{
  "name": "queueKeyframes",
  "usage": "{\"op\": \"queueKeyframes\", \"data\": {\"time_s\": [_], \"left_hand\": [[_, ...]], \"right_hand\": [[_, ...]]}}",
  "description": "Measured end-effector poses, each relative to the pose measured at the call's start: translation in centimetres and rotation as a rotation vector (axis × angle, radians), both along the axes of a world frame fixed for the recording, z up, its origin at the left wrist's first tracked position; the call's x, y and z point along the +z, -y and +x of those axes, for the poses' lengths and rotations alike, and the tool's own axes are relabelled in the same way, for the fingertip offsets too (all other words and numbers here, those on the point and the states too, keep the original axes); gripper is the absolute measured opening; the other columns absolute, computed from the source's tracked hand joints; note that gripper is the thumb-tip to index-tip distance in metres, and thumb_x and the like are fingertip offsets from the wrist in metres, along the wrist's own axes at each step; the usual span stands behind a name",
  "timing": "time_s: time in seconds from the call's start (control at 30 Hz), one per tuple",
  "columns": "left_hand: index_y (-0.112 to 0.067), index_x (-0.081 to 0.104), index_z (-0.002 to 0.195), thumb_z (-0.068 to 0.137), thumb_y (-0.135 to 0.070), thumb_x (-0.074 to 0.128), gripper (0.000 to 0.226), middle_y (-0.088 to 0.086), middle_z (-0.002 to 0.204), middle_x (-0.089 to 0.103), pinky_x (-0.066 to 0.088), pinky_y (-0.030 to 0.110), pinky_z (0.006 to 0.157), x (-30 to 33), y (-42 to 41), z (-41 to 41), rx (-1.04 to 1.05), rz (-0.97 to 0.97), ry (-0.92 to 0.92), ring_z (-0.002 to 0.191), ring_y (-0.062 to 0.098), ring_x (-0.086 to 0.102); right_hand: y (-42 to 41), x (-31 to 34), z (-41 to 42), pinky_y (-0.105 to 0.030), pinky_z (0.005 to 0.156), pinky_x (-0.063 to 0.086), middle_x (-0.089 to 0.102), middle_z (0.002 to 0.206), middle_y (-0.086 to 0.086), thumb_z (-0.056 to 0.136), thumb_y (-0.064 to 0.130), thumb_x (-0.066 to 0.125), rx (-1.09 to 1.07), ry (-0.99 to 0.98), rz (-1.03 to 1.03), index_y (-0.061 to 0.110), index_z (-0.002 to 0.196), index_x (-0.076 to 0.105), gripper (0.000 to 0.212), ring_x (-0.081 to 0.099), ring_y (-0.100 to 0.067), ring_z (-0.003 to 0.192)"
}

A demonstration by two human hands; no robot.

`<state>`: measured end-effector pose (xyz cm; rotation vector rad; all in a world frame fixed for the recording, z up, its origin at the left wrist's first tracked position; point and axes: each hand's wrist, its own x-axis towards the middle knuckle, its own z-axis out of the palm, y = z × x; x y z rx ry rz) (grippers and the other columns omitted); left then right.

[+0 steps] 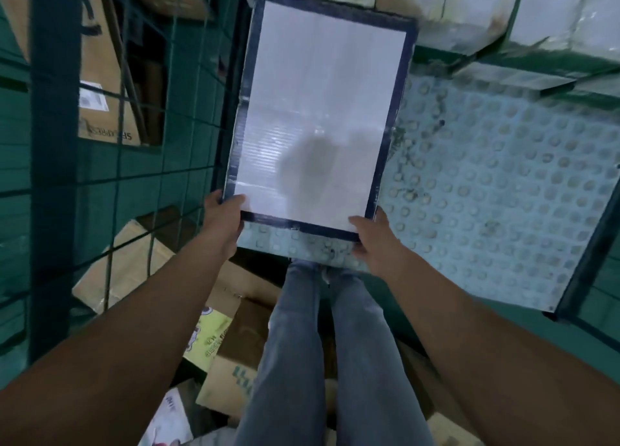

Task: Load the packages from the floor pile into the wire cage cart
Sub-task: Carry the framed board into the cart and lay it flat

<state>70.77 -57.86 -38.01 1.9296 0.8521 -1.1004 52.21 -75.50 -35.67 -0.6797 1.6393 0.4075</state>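
Head view: a person's left hand [223, 219] and right hand [370, 241] are pinching the near corners of a flat white rectangular package with dark taped edges [318, 110], thumbs on top, holding it over the pale blue studded floor of the wire cage cart [503, 177] at twelve o'clock. It is looking light, stiff and glossy, perhaps slippery; gripping opposite edges seems safest. Brown cardboard boxes [235, 371] are lying at six o'clock.

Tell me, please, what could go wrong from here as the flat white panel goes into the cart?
The left hand and right hand grip only the near corners of the flat white package with a dark border, so its far end could sag or slip. It may also catch the green wire cage wall beside it. Cardboard boxes on the floor crowd the person's legs, so tripping seems possible.
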Motion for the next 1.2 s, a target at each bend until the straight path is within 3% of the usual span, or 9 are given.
{"op": "queueKeyframes", "data": {"time_s": [0.13,0.2,0.33,0.47,0.63,0.93,1.0,1.13,1.2], "left_hand": [[-0.026,0.026,0.156,0.092,-0.019,0.071,0.078,0.005,0.13,0.057,0.06,0.036,0.084,-1.7,1.3,0.5,0.213,-0.028,0.055,0.1,0.021,0.063],[-0.025,0.03,0.153,0.087,-0.025,0.076,0.081,0.005,0.132,0.055,0.06,0.033,0.079,-2.4,1.3,0.7,0.325,0.056,0.034,0.09,0.02,0.062],[-0.009,0.059,0.118,0.092,-0.032,0.074,0.038,0.007,0.113,0.058,0.056,0.024,0.052,-3.6,0.6,0.8,0.379,0.057,-0.177,0.087,0.019,0.059],[-0.011,0.059,0.091,0.099,-0.026,0.066,0.018,0.007,0.093,0.051,0.055,0.024,0.06,-3.7,0.4,1.1,0.449,-0.023,-0.235,0.08,0.019,0.053],[-0.016,0.065,0.097,0.099,-0.027,0.067,0.011,0.007,0.103,0.047,0.057,0.025,0.068,-2.8,0.3,1.9,0.493,-0.068,-0.208,0.088,0.022,0.053],[-0.017,0.06,0.119,0.097,-0.034,0.069,0.029,0.019,0.128,0.061,0.059,0.038,0.087,-1.9,0.6,-1.3,0.253,-0.177,-0.398,0.109,0.03,0.069],[-0.016,0.059,0.112,0.098,-0.037,0.068,0.026,0.018,0.131,0.06,0.057,0.039,0.091,-0.9,1.4,-2.4,0.225,-0.202,-0.432,0.11,0.029,0.069],[-0.019,0.057,0.118,0.098,-0.037,0.068,0.029,0.014,0.139,0.054,0.056,0.04,0.088,0.3,2.6,-4.3,0.364,-0.29,-0.439,0.113,0.027,0.068],[-0.02,0.059,0.118,0.099,-0.036,0.066,0.025,0.011,0.138,0.056,0.053,0.042,0.095,0.6,2.7,-5.4,0.44,-0.331,-0.428,0.116,0.027,0.065]], "right_hand": [[2.2,-2.6,1.5,-0.046,0.122,0.029,0.015,0.17,-0.001,0.104,0.032,0.058,0.252,0.037,-0.021,0.032,0.164,0.006,0.08,0.027,-0.026,0.151],[3.5,-3.5,2.8,-0.048,0.122,0.027,0.013,0.171,-0.002,0.103,0.035,0.06,0.26,0.027,-0.044,0.031,0.164,0.003,0.084,0.027,-0.027,0.151],[5.9,-4.8,6.0,-0.052,0.121,0.031,0.012,0.17,-0.002,0.1,0.037,0.064,0.205,0.019,-0.134,0.031,0.164,-0.003,0.093,0.028,-0.03,0.15],[6.3,-5.5,8.0,-0.049,0.119,0.035,0.015,0.169,-0.001,0.098,0.038,0.066,0.292,0.059,-0.18,0.032,0.164,-0.002,0.095,0.031,-0.027,0.148],[5.6,-5.9,10.9,-0.047,0.115,0.042,0.019,0.168,-0.001,0.096,0.04,0.068,0.32,0.097,-0.158,0.036,0.163,-0.001,0.096,0.037,-0.026,0.145],[5.0,-6.8,11.5,-0.05,0.12,0.033,0.013,0.17,-0.002,0.097,0.038,0.068,0.274,0.076,-0.223,0.039,0.162,-0.002,0.096,0.03,-0.03,0.149],[4.6,-6.2,11.3,-0.053,0.118,0.033,0.016,0.169,-0.004,0.096,0.039,0.067,0.28,0.06,-0.204,0.039,0.162,-0.002,0.096,0.032,-0.03,0.148],[4.1,-5.0,9.6,-0.046,0.117,0.035,0.027,0.164,-0.002,0.095,0.032,0.066,0.292,0.124,-0.252,0.033,0.164,0.006,0.091,0.037,-0.027,0.145],[4.1,-4.1,8.9,-0.046,0.12,0.032,0.027,0.165,-0.002,0.098,0.027,0.063,0.308,0.138,-0.273,0.032,0.164,0.009,0.085,0.036,-0.024,0.145]]}}
